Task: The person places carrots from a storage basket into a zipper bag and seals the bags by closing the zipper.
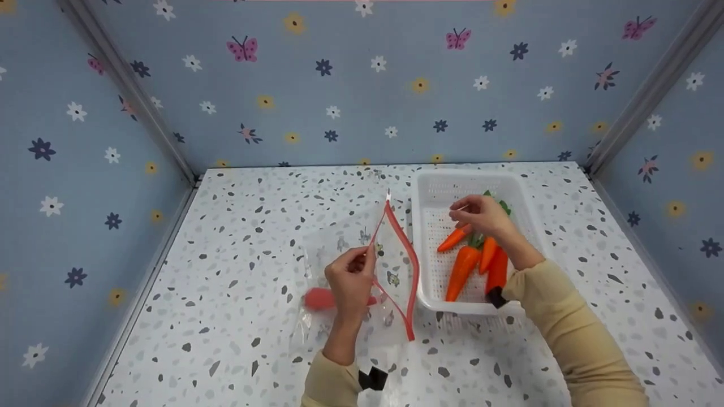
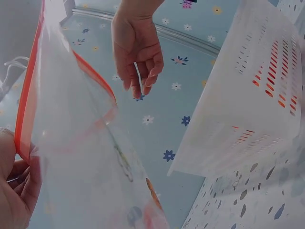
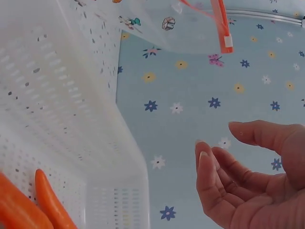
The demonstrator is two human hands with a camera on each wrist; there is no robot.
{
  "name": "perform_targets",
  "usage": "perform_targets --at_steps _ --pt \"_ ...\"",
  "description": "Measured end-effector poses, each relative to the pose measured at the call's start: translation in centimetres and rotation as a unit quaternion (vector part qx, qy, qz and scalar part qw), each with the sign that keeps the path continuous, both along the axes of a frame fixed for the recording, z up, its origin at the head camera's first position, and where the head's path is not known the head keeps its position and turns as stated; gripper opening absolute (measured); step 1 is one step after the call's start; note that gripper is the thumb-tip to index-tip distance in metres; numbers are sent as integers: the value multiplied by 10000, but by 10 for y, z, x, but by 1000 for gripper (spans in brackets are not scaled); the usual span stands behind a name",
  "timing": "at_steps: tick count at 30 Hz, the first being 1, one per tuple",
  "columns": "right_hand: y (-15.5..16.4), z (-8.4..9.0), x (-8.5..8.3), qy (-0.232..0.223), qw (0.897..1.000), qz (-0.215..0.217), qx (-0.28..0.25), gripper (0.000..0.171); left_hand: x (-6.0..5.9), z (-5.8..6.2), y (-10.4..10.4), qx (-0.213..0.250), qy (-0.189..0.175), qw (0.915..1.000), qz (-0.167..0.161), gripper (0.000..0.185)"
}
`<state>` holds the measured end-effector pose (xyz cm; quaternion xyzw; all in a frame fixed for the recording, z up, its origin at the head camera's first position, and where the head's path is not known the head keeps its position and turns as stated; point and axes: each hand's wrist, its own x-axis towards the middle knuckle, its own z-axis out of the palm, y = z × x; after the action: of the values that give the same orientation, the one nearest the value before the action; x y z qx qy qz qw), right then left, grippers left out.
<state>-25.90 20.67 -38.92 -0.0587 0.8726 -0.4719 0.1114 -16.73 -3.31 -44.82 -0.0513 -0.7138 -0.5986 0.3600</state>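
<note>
My left hand (image 1: 365, 257) pinches the red zip edge (image 1: 403, 243) of a clear plastic bag (image 1: 390, 271) and holds its mouth up off the table. A reddish object (image 1: 319, 298) shows blurred inside the bag. To the right, a white perforated basket (image 1: 419, 226) holds several orange toy carrots (image 1: 462, 271) with green tops. My right hand (image 1: 462, 212) hovers over the basket with loosely curled fingers and holds nothing. The left wrist view has the bag (image 2: 81, 143), the empty right hand (image 2: 142, 83) and the basket (image 2: 248, 105). The right wrist view has the relaxed right hand (image 3: 248, 186) and a carrot (image 3: 52, 202).
The speckled white tabletop (image 1: 237, 237) is enclosed by blue flowered walls (image 1: 362, 85) at the back and on both sides. The basket stands right of centre, close to the bag's mouth. Both sleeves are cream coloured.
</note>
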Motion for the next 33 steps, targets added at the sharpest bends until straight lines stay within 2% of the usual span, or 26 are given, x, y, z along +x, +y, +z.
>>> perform_targets --at_steps 8,11,14,19,24,29,31,33 --pt "19 -20 -19 -607 9971 -446 73 39 15 26 4 -94 0 10000 29 5" --pt "24 -29 -25 -883 9940 -642 38 40 16 27 5 -70 -139 9999 3 5" --pt "27 -38 -29 -1153 9897 -849 -8 41 13 19 5 -54 -262 9996 10 6" --pt "32 -53 -32 -1544 9815 -1123 115 45 2 -2 3 5 -296 9995 -60 9" --pt "34 -62 -31 -1959 9710 -1352 207 42 1 -7 3 -5 -201 9998 -44 13" --pt "36 -67 -30 -2137 9632 -1595 345 26 1 -6 2 -47 -143 9999 -62 15" --pt "37 -68 -29 -2217 9602 -1647 422 26 1 -5 2 -45 -151 9998 -72 15" --pt "37 -69 -28 -2394 9551 -1679 478 33 1 -6 2 -28 -154 9998 -85 15"
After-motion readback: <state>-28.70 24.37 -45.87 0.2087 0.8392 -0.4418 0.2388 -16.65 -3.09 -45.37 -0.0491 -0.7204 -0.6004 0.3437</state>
